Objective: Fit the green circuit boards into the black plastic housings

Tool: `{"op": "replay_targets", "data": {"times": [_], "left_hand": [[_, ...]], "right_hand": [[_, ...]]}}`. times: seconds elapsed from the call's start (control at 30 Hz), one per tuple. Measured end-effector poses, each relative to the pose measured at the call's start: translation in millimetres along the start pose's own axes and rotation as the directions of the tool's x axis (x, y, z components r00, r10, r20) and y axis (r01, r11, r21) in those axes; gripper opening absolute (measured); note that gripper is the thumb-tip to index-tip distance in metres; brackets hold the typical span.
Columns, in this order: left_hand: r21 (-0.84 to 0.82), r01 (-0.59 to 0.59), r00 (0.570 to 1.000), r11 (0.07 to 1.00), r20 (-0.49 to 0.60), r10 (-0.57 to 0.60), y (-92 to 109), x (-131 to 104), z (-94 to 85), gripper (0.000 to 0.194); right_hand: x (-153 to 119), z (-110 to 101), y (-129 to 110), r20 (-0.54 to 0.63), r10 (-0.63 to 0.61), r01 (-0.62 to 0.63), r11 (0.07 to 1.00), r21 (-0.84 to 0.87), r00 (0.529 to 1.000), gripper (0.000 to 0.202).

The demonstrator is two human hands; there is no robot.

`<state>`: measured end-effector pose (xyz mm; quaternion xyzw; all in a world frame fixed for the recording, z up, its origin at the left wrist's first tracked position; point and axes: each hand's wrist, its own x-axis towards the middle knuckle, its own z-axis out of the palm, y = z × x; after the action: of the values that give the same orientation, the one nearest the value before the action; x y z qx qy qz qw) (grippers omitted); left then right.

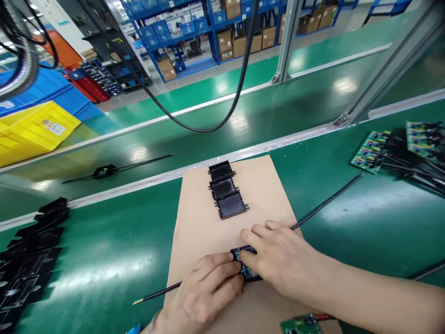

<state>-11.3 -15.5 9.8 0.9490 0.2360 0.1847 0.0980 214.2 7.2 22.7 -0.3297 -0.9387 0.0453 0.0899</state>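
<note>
Over a cardboard sheet, a small black plastic case with a green circuit board (247, 272) in it lies between my two hands. My left hand (208, 290) grips its left side, fingertips pressed together at the edge. From the right, my right hand (278, 255) holds the case, with fingers curled over its far edge and the thumb on the board. A black cable with a stripped end (156, 293) sticks out left of my left hand. Another black cable (328, 200) runs out beyond my right hand. My fingers hide much of the board.
Three black case halves (232, 206) lie in a row on the cardboard (194, 208). Black parts (38, 264) are stacked at left. Wired circuit boards (371, 150) lie at right, another board (301, 325) near the front. A finished-looking case with cables (104, 171) rests beyond the metal strip.
</note>
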Motion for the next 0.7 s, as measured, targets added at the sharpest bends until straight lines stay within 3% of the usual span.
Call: {"op": "replay_targets", "data": {"times": [0.27, 0.37, 0.43, 0.53, 0.7], "left_hand": [[-0.018, 0.05, 0.999, 0.999, 0.02, -0.049, 7, 6, -2.8, 0.028], [0.001, 0.106, 0.99, 0.994, 0.088, -0.106, 12, 14, -6.5, 0.022], [0.035, 0.13, 0.981, 0.991, 0.138, -0.133, 14, 20, -9.0, 0.02], [0.073, 0.061, 0.981, 0.995, 0.178, -0.073, 13, 25, -8.7, 0.028], [0.124, -0.086, 0.974, 0.988, 0.218, 0.057, 3, 24, 3.5, 0.038]], "right_hand": [[5, 14, -7, -0.017, 0.043, -0.041, 0.995, 0.086, 0.999, 0.006], [-2, 9, 1, -0.012, 0.111, -0.104, 0.96, 0.26, 0.994, 0.002], [-12, -3, 10, -0.007, 0.135, -0.119, 0.902, 0.415, 0.991, 0.016], [-30, -21, 22, 0.014, 0.185, -0.166, 0.845, 0.508, 0.983, 0.038], [-48, -22, 30, 0.142, 0.28, -0.314, 0.862, 0.397, 0.949, 0.026]]}}
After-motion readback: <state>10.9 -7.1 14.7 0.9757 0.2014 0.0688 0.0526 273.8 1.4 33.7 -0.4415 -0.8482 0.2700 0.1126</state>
